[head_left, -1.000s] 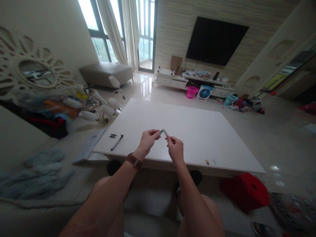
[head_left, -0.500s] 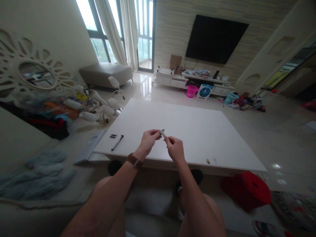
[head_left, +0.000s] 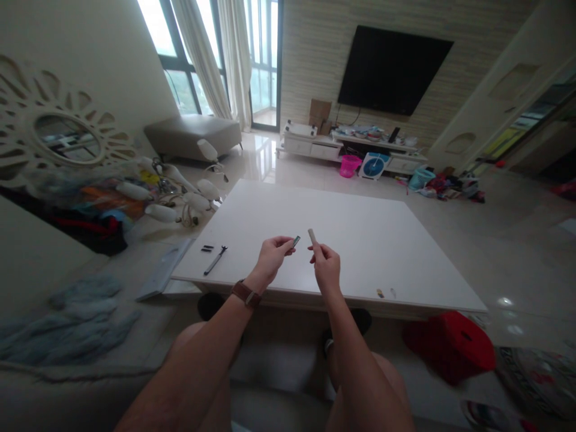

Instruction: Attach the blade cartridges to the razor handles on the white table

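Note:
Over the near edge of the white table (head_left: pixel 360 240) I hold two small parts apart. My left hand (head_left: pixel 272 255), with a brown watch on its wrist, pinches a small dark greenish piece (head_left: pixel 296 241) at its fingertips. My right hand (head_left: pixel 324 267) pinches a short pale stick-like piece (head_left: pixel 312 236) that points upward. A gap of a few centimetres separates the two pieces. On the table's near left corner lie a dark pen-like tool (head_left: pixel 215 260) and a small black part (head_left: pixel 207 248).
Two tiny bits (head_left: pixel 385 293) lie near the table's front right edge. A red stool (head_left: pixel 450 345) stands on the floor at right. A chandelier with white shades (head_left: pixel 180 192) and clutter lie at left; a TV and low cabinet stand at the far wall.
The two pieces were joined between my hands; now they are pulled apart, the right hand having moved slightly right and up with the pale piece.

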Tool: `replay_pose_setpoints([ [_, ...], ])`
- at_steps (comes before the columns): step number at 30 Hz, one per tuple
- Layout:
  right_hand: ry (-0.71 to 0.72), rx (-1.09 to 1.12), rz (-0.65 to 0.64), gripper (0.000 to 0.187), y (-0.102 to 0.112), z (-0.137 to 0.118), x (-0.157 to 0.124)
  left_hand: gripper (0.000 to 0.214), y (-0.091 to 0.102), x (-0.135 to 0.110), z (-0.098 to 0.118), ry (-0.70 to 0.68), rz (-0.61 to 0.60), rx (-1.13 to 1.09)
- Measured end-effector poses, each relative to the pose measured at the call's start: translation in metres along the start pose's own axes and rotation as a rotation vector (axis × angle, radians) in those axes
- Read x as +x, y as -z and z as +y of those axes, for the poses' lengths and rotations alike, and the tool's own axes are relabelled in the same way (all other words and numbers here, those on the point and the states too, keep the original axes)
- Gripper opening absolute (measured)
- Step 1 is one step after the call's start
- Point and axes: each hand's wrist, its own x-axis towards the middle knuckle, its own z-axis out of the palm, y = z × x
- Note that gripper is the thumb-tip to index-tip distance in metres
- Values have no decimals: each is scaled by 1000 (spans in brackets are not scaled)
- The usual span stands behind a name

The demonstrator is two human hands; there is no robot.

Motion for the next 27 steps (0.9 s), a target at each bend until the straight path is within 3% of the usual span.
replay_pose_setpoints([
  [4,-4,81,-135,45,-11,7,-1,27,-2,-2,0,17,-80,20],
  [11,-15,116,-141,51,-19,14,1,29,-2,-4,0,28,-190,42],
  [18,-28,121,-178,41,-12,11,0,19,-6,-9,3,23,-307,116],
  [27,-24,171,-41,27,-10,0,-1,19,-7,-7,2,29,-174,-29],
])
